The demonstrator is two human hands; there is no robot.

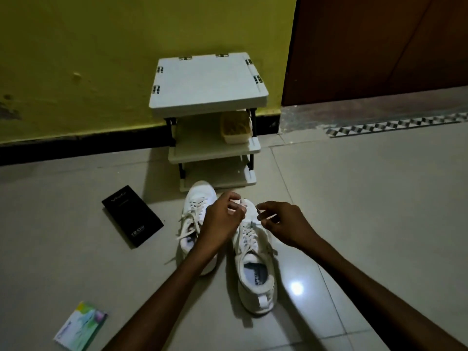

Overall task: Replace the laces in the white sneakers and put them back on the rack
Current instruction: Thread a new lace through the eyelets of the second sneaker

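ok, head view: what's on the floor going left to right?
Green packet → black box → sneaker with loose laces → second sneaker. Rack left out: it spans the same stretch as the sneakers.

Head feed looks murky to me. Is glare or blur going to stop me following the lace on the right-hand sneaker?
Head view: dim overall, no motion blur; one glare spot on the floor tile right of the sneaker, off the work; the lace pinched by left hand and right hand reads soft and low-contrast against white; wide-angle bowing bends the skirting at the edges.
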